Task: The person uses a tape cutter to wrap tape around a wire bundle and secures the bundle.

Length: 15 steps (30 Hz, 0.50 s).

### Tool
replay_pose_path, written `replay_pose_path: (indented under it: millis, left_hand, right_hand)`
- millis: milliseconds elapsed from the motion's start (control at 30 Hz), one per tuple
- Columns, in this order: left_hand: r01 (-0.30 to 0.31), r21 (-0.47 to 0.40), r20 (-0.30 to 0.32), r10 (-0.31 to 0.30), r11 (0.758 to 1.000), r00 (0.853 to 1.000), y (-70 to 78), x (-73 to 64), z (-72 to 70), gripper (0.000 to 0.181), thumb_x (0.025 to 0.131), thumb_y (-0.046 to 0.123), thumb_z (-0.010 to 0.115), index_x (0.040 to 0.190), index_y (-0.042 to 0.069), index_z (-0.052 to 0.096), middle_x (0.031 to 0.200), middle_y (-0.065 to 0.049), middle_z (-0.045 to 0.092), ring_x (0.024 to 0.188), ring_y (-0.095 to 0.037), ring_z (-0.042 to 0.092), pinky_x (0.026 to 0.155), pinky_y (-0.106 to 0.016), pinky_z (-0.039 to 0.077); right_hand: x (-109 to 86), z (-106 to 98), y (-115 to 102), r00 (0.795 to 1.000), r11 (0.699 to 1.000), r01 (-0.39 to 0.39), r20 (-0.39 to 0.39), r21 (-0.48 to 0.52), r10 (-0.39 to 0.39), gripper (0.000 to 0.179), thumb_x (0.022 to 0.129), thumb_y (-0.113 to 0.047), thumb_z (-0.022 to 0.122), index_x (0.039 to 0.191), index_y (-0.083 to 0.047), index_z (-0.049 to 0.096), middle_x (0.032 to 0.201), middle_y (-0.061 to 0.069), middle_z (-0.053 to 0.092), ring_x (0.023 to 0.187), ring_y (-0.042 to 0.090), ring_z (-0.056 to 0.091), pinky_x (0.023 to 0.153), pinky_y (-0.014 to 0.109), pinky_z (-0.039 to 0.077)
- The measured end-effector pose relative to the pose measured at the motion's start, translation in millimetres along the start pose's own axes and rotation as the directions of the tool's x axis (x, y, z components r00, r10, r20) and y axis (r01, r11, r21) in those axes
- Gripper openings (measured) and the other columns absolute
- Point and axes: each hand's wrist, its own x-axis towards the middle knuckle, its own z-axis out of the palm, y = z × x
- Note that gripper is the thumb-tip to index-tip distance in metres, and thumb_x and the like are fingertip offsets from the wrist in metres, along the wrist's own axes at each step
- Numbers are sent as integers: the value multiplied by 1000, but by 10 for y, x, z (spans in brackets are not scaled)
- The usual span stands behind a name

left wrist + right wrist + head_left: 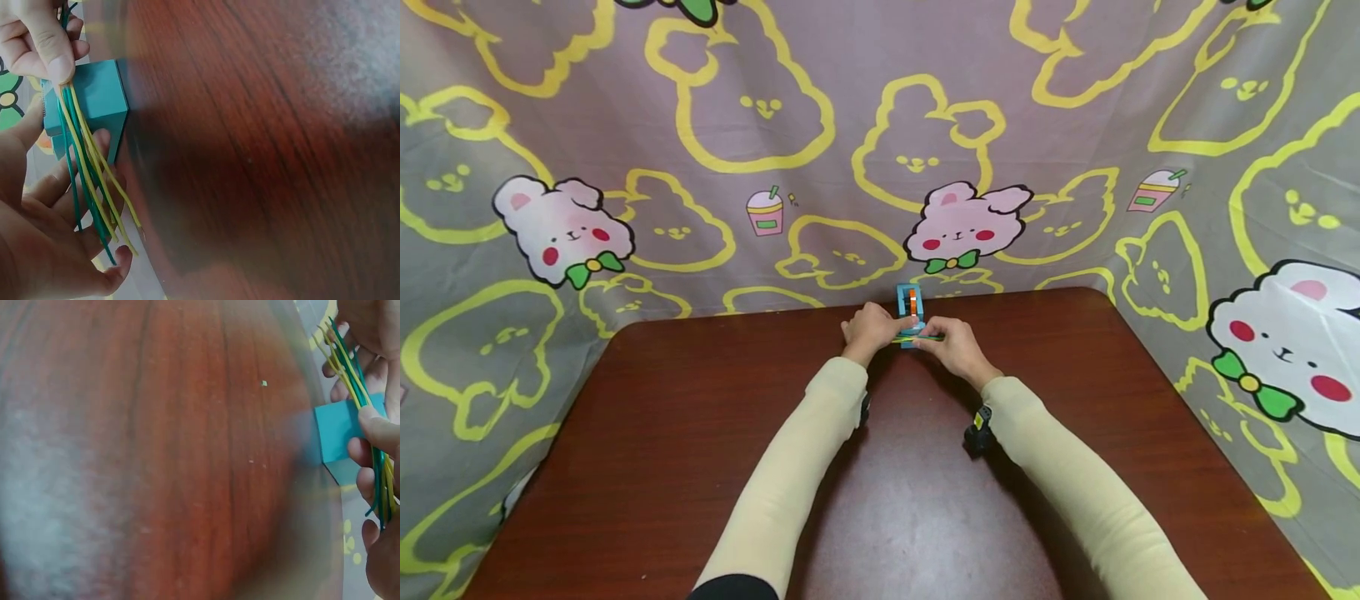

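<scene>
At the table's far edge, my right hand [953, 343] pinches a bundle of thin green and yellow wires [84, 144] between thumb and fingers. The wires' loose ends fan out past the pinch toward my left hand [872, 327]. In the left wrist view, that hand's fingers [56, 237] are loosely spread behind the strands, palm up. Its thumb reaches to the side of a teal tape dispenser [337, 428], which stands right behind the bundle. An orange wheel [913, 302] shows inside the dispenser's frame. Part of the bundle is hidden in my right hand.
The dark red-brown wooden table [925, 467] has rounded far corners. A curtain [820, 100] with cartoon rabbits hangs close behind the dispenser and along both sides. Small light specks [264, 383] lie on the tabletop.
</scene>
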Motion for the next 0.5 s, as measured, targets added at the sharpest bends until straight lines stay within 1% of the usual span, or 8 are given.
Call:
replay_pose_path:
  millis: [133, 267, 367, 500]
  left_hand:
    - [30, -65, 14, -29, 997, 999, -13, 1, 27, 49, 70, 64, 68, 61, 16, 66, 61, 3, 61, 67, -17, 55, 83, -47, 31]
    - [43, -118, 12, -42, 992, 999, -4, 8, 29, 47, 70, 61, 70, 62, 16, 67, 63, 4, 62, 69, -17, 55, 85, -47, 31]
    - [45, -128, -1, -45, 991, 999, 5, 5, 27, 46, 70, 60, 71, 63, 16, 67, 64, 4, 62, 71, -18, 55, 87, -48, 31]
    - [58, -127, -6, -59, 990, 998, -2, -6, 35, 45, 70, 61, 71, 64, 16, 68, 65, 5, 63, 72, -18, 56, 89, -48, 30]
  right_hand:
    - [20, -24, -8, 998, 998, -49, 53, 32, 47, 16, 78, -19, 76, 71, -12, 63, 69, -3, 61, 66, 16, 49, 55, 29, 40]
    - [59, -57, -18, 991, 995, -93, 96, 43, 89, 14, 79, -18, 75, 71, -12, 65, 72, -3, 63, 68, 16, 51, 56, 29, 41]
    - [73, -64, -14, 990, 994, -99, 110, 43, 94, 13, 79, -18, 75, 72, -12, 67, 74, -2, 64, 69, 17, 51, 56, 29, 42]
    - [45, -26, 35, 987, 996, -87, 137, 12, 84, 13, 79, -17, 75, 71, -11, 67, 74, -2, 64, 68, 16, 50, 57, 29, 41]
